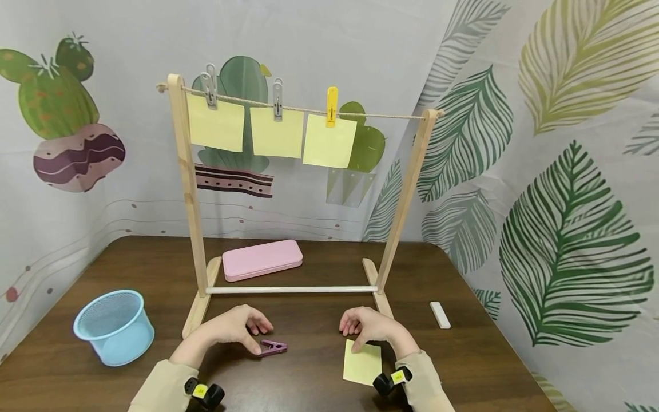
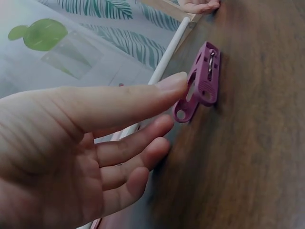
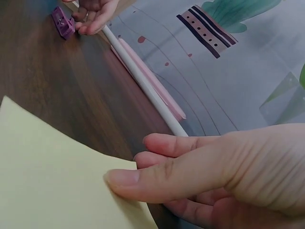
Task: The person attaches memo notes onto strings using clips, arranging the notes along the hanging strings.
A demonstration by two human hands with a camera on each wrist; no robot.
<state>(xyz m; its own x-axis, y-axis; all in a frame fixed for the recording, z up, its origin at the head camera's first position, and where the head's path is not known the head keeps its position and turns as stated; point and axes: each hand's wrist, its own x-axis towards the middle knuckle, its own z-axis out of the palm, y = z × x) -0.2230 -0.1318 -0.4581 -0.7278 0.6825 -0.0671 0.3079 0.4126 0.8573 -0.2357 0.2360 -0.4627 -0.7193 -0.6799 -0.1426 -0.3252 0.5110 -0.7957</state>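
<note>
A purple clothespin (image 1: 273, 347) lies on the table beside my left hand (image 1: 239, 327). In the left wrist view the thumb tip is right at one handle of the clothespin (image 2: 209, 78), and the other fingers are loosely bent below it, apart from it. My right hand (image 1: 374, 327) pinches the top edge of a yellow sticky note (image 1: 363, 367). The right wrist view shows the thumb (image 3: 143, 181) on top of the note (image 3: 57, 167), with fingers behind its edge. Three similar notes (image 1: 329, 143) hang from a rope, under grey clothespins (image 1: 278, 98) and a yellow clothespin (image 1: 332, 106).
A wooden rack (image 1: 189, 189) with a white crossbar (image 1: 290, 289) holds the rope across the table's back. Behind the bar lies a pink case (image 1: 264, 261). A blue mesh basket (image 1: 120, 340) stands at left, and a white block (image 1: 440, 315) lies at right.
</note>
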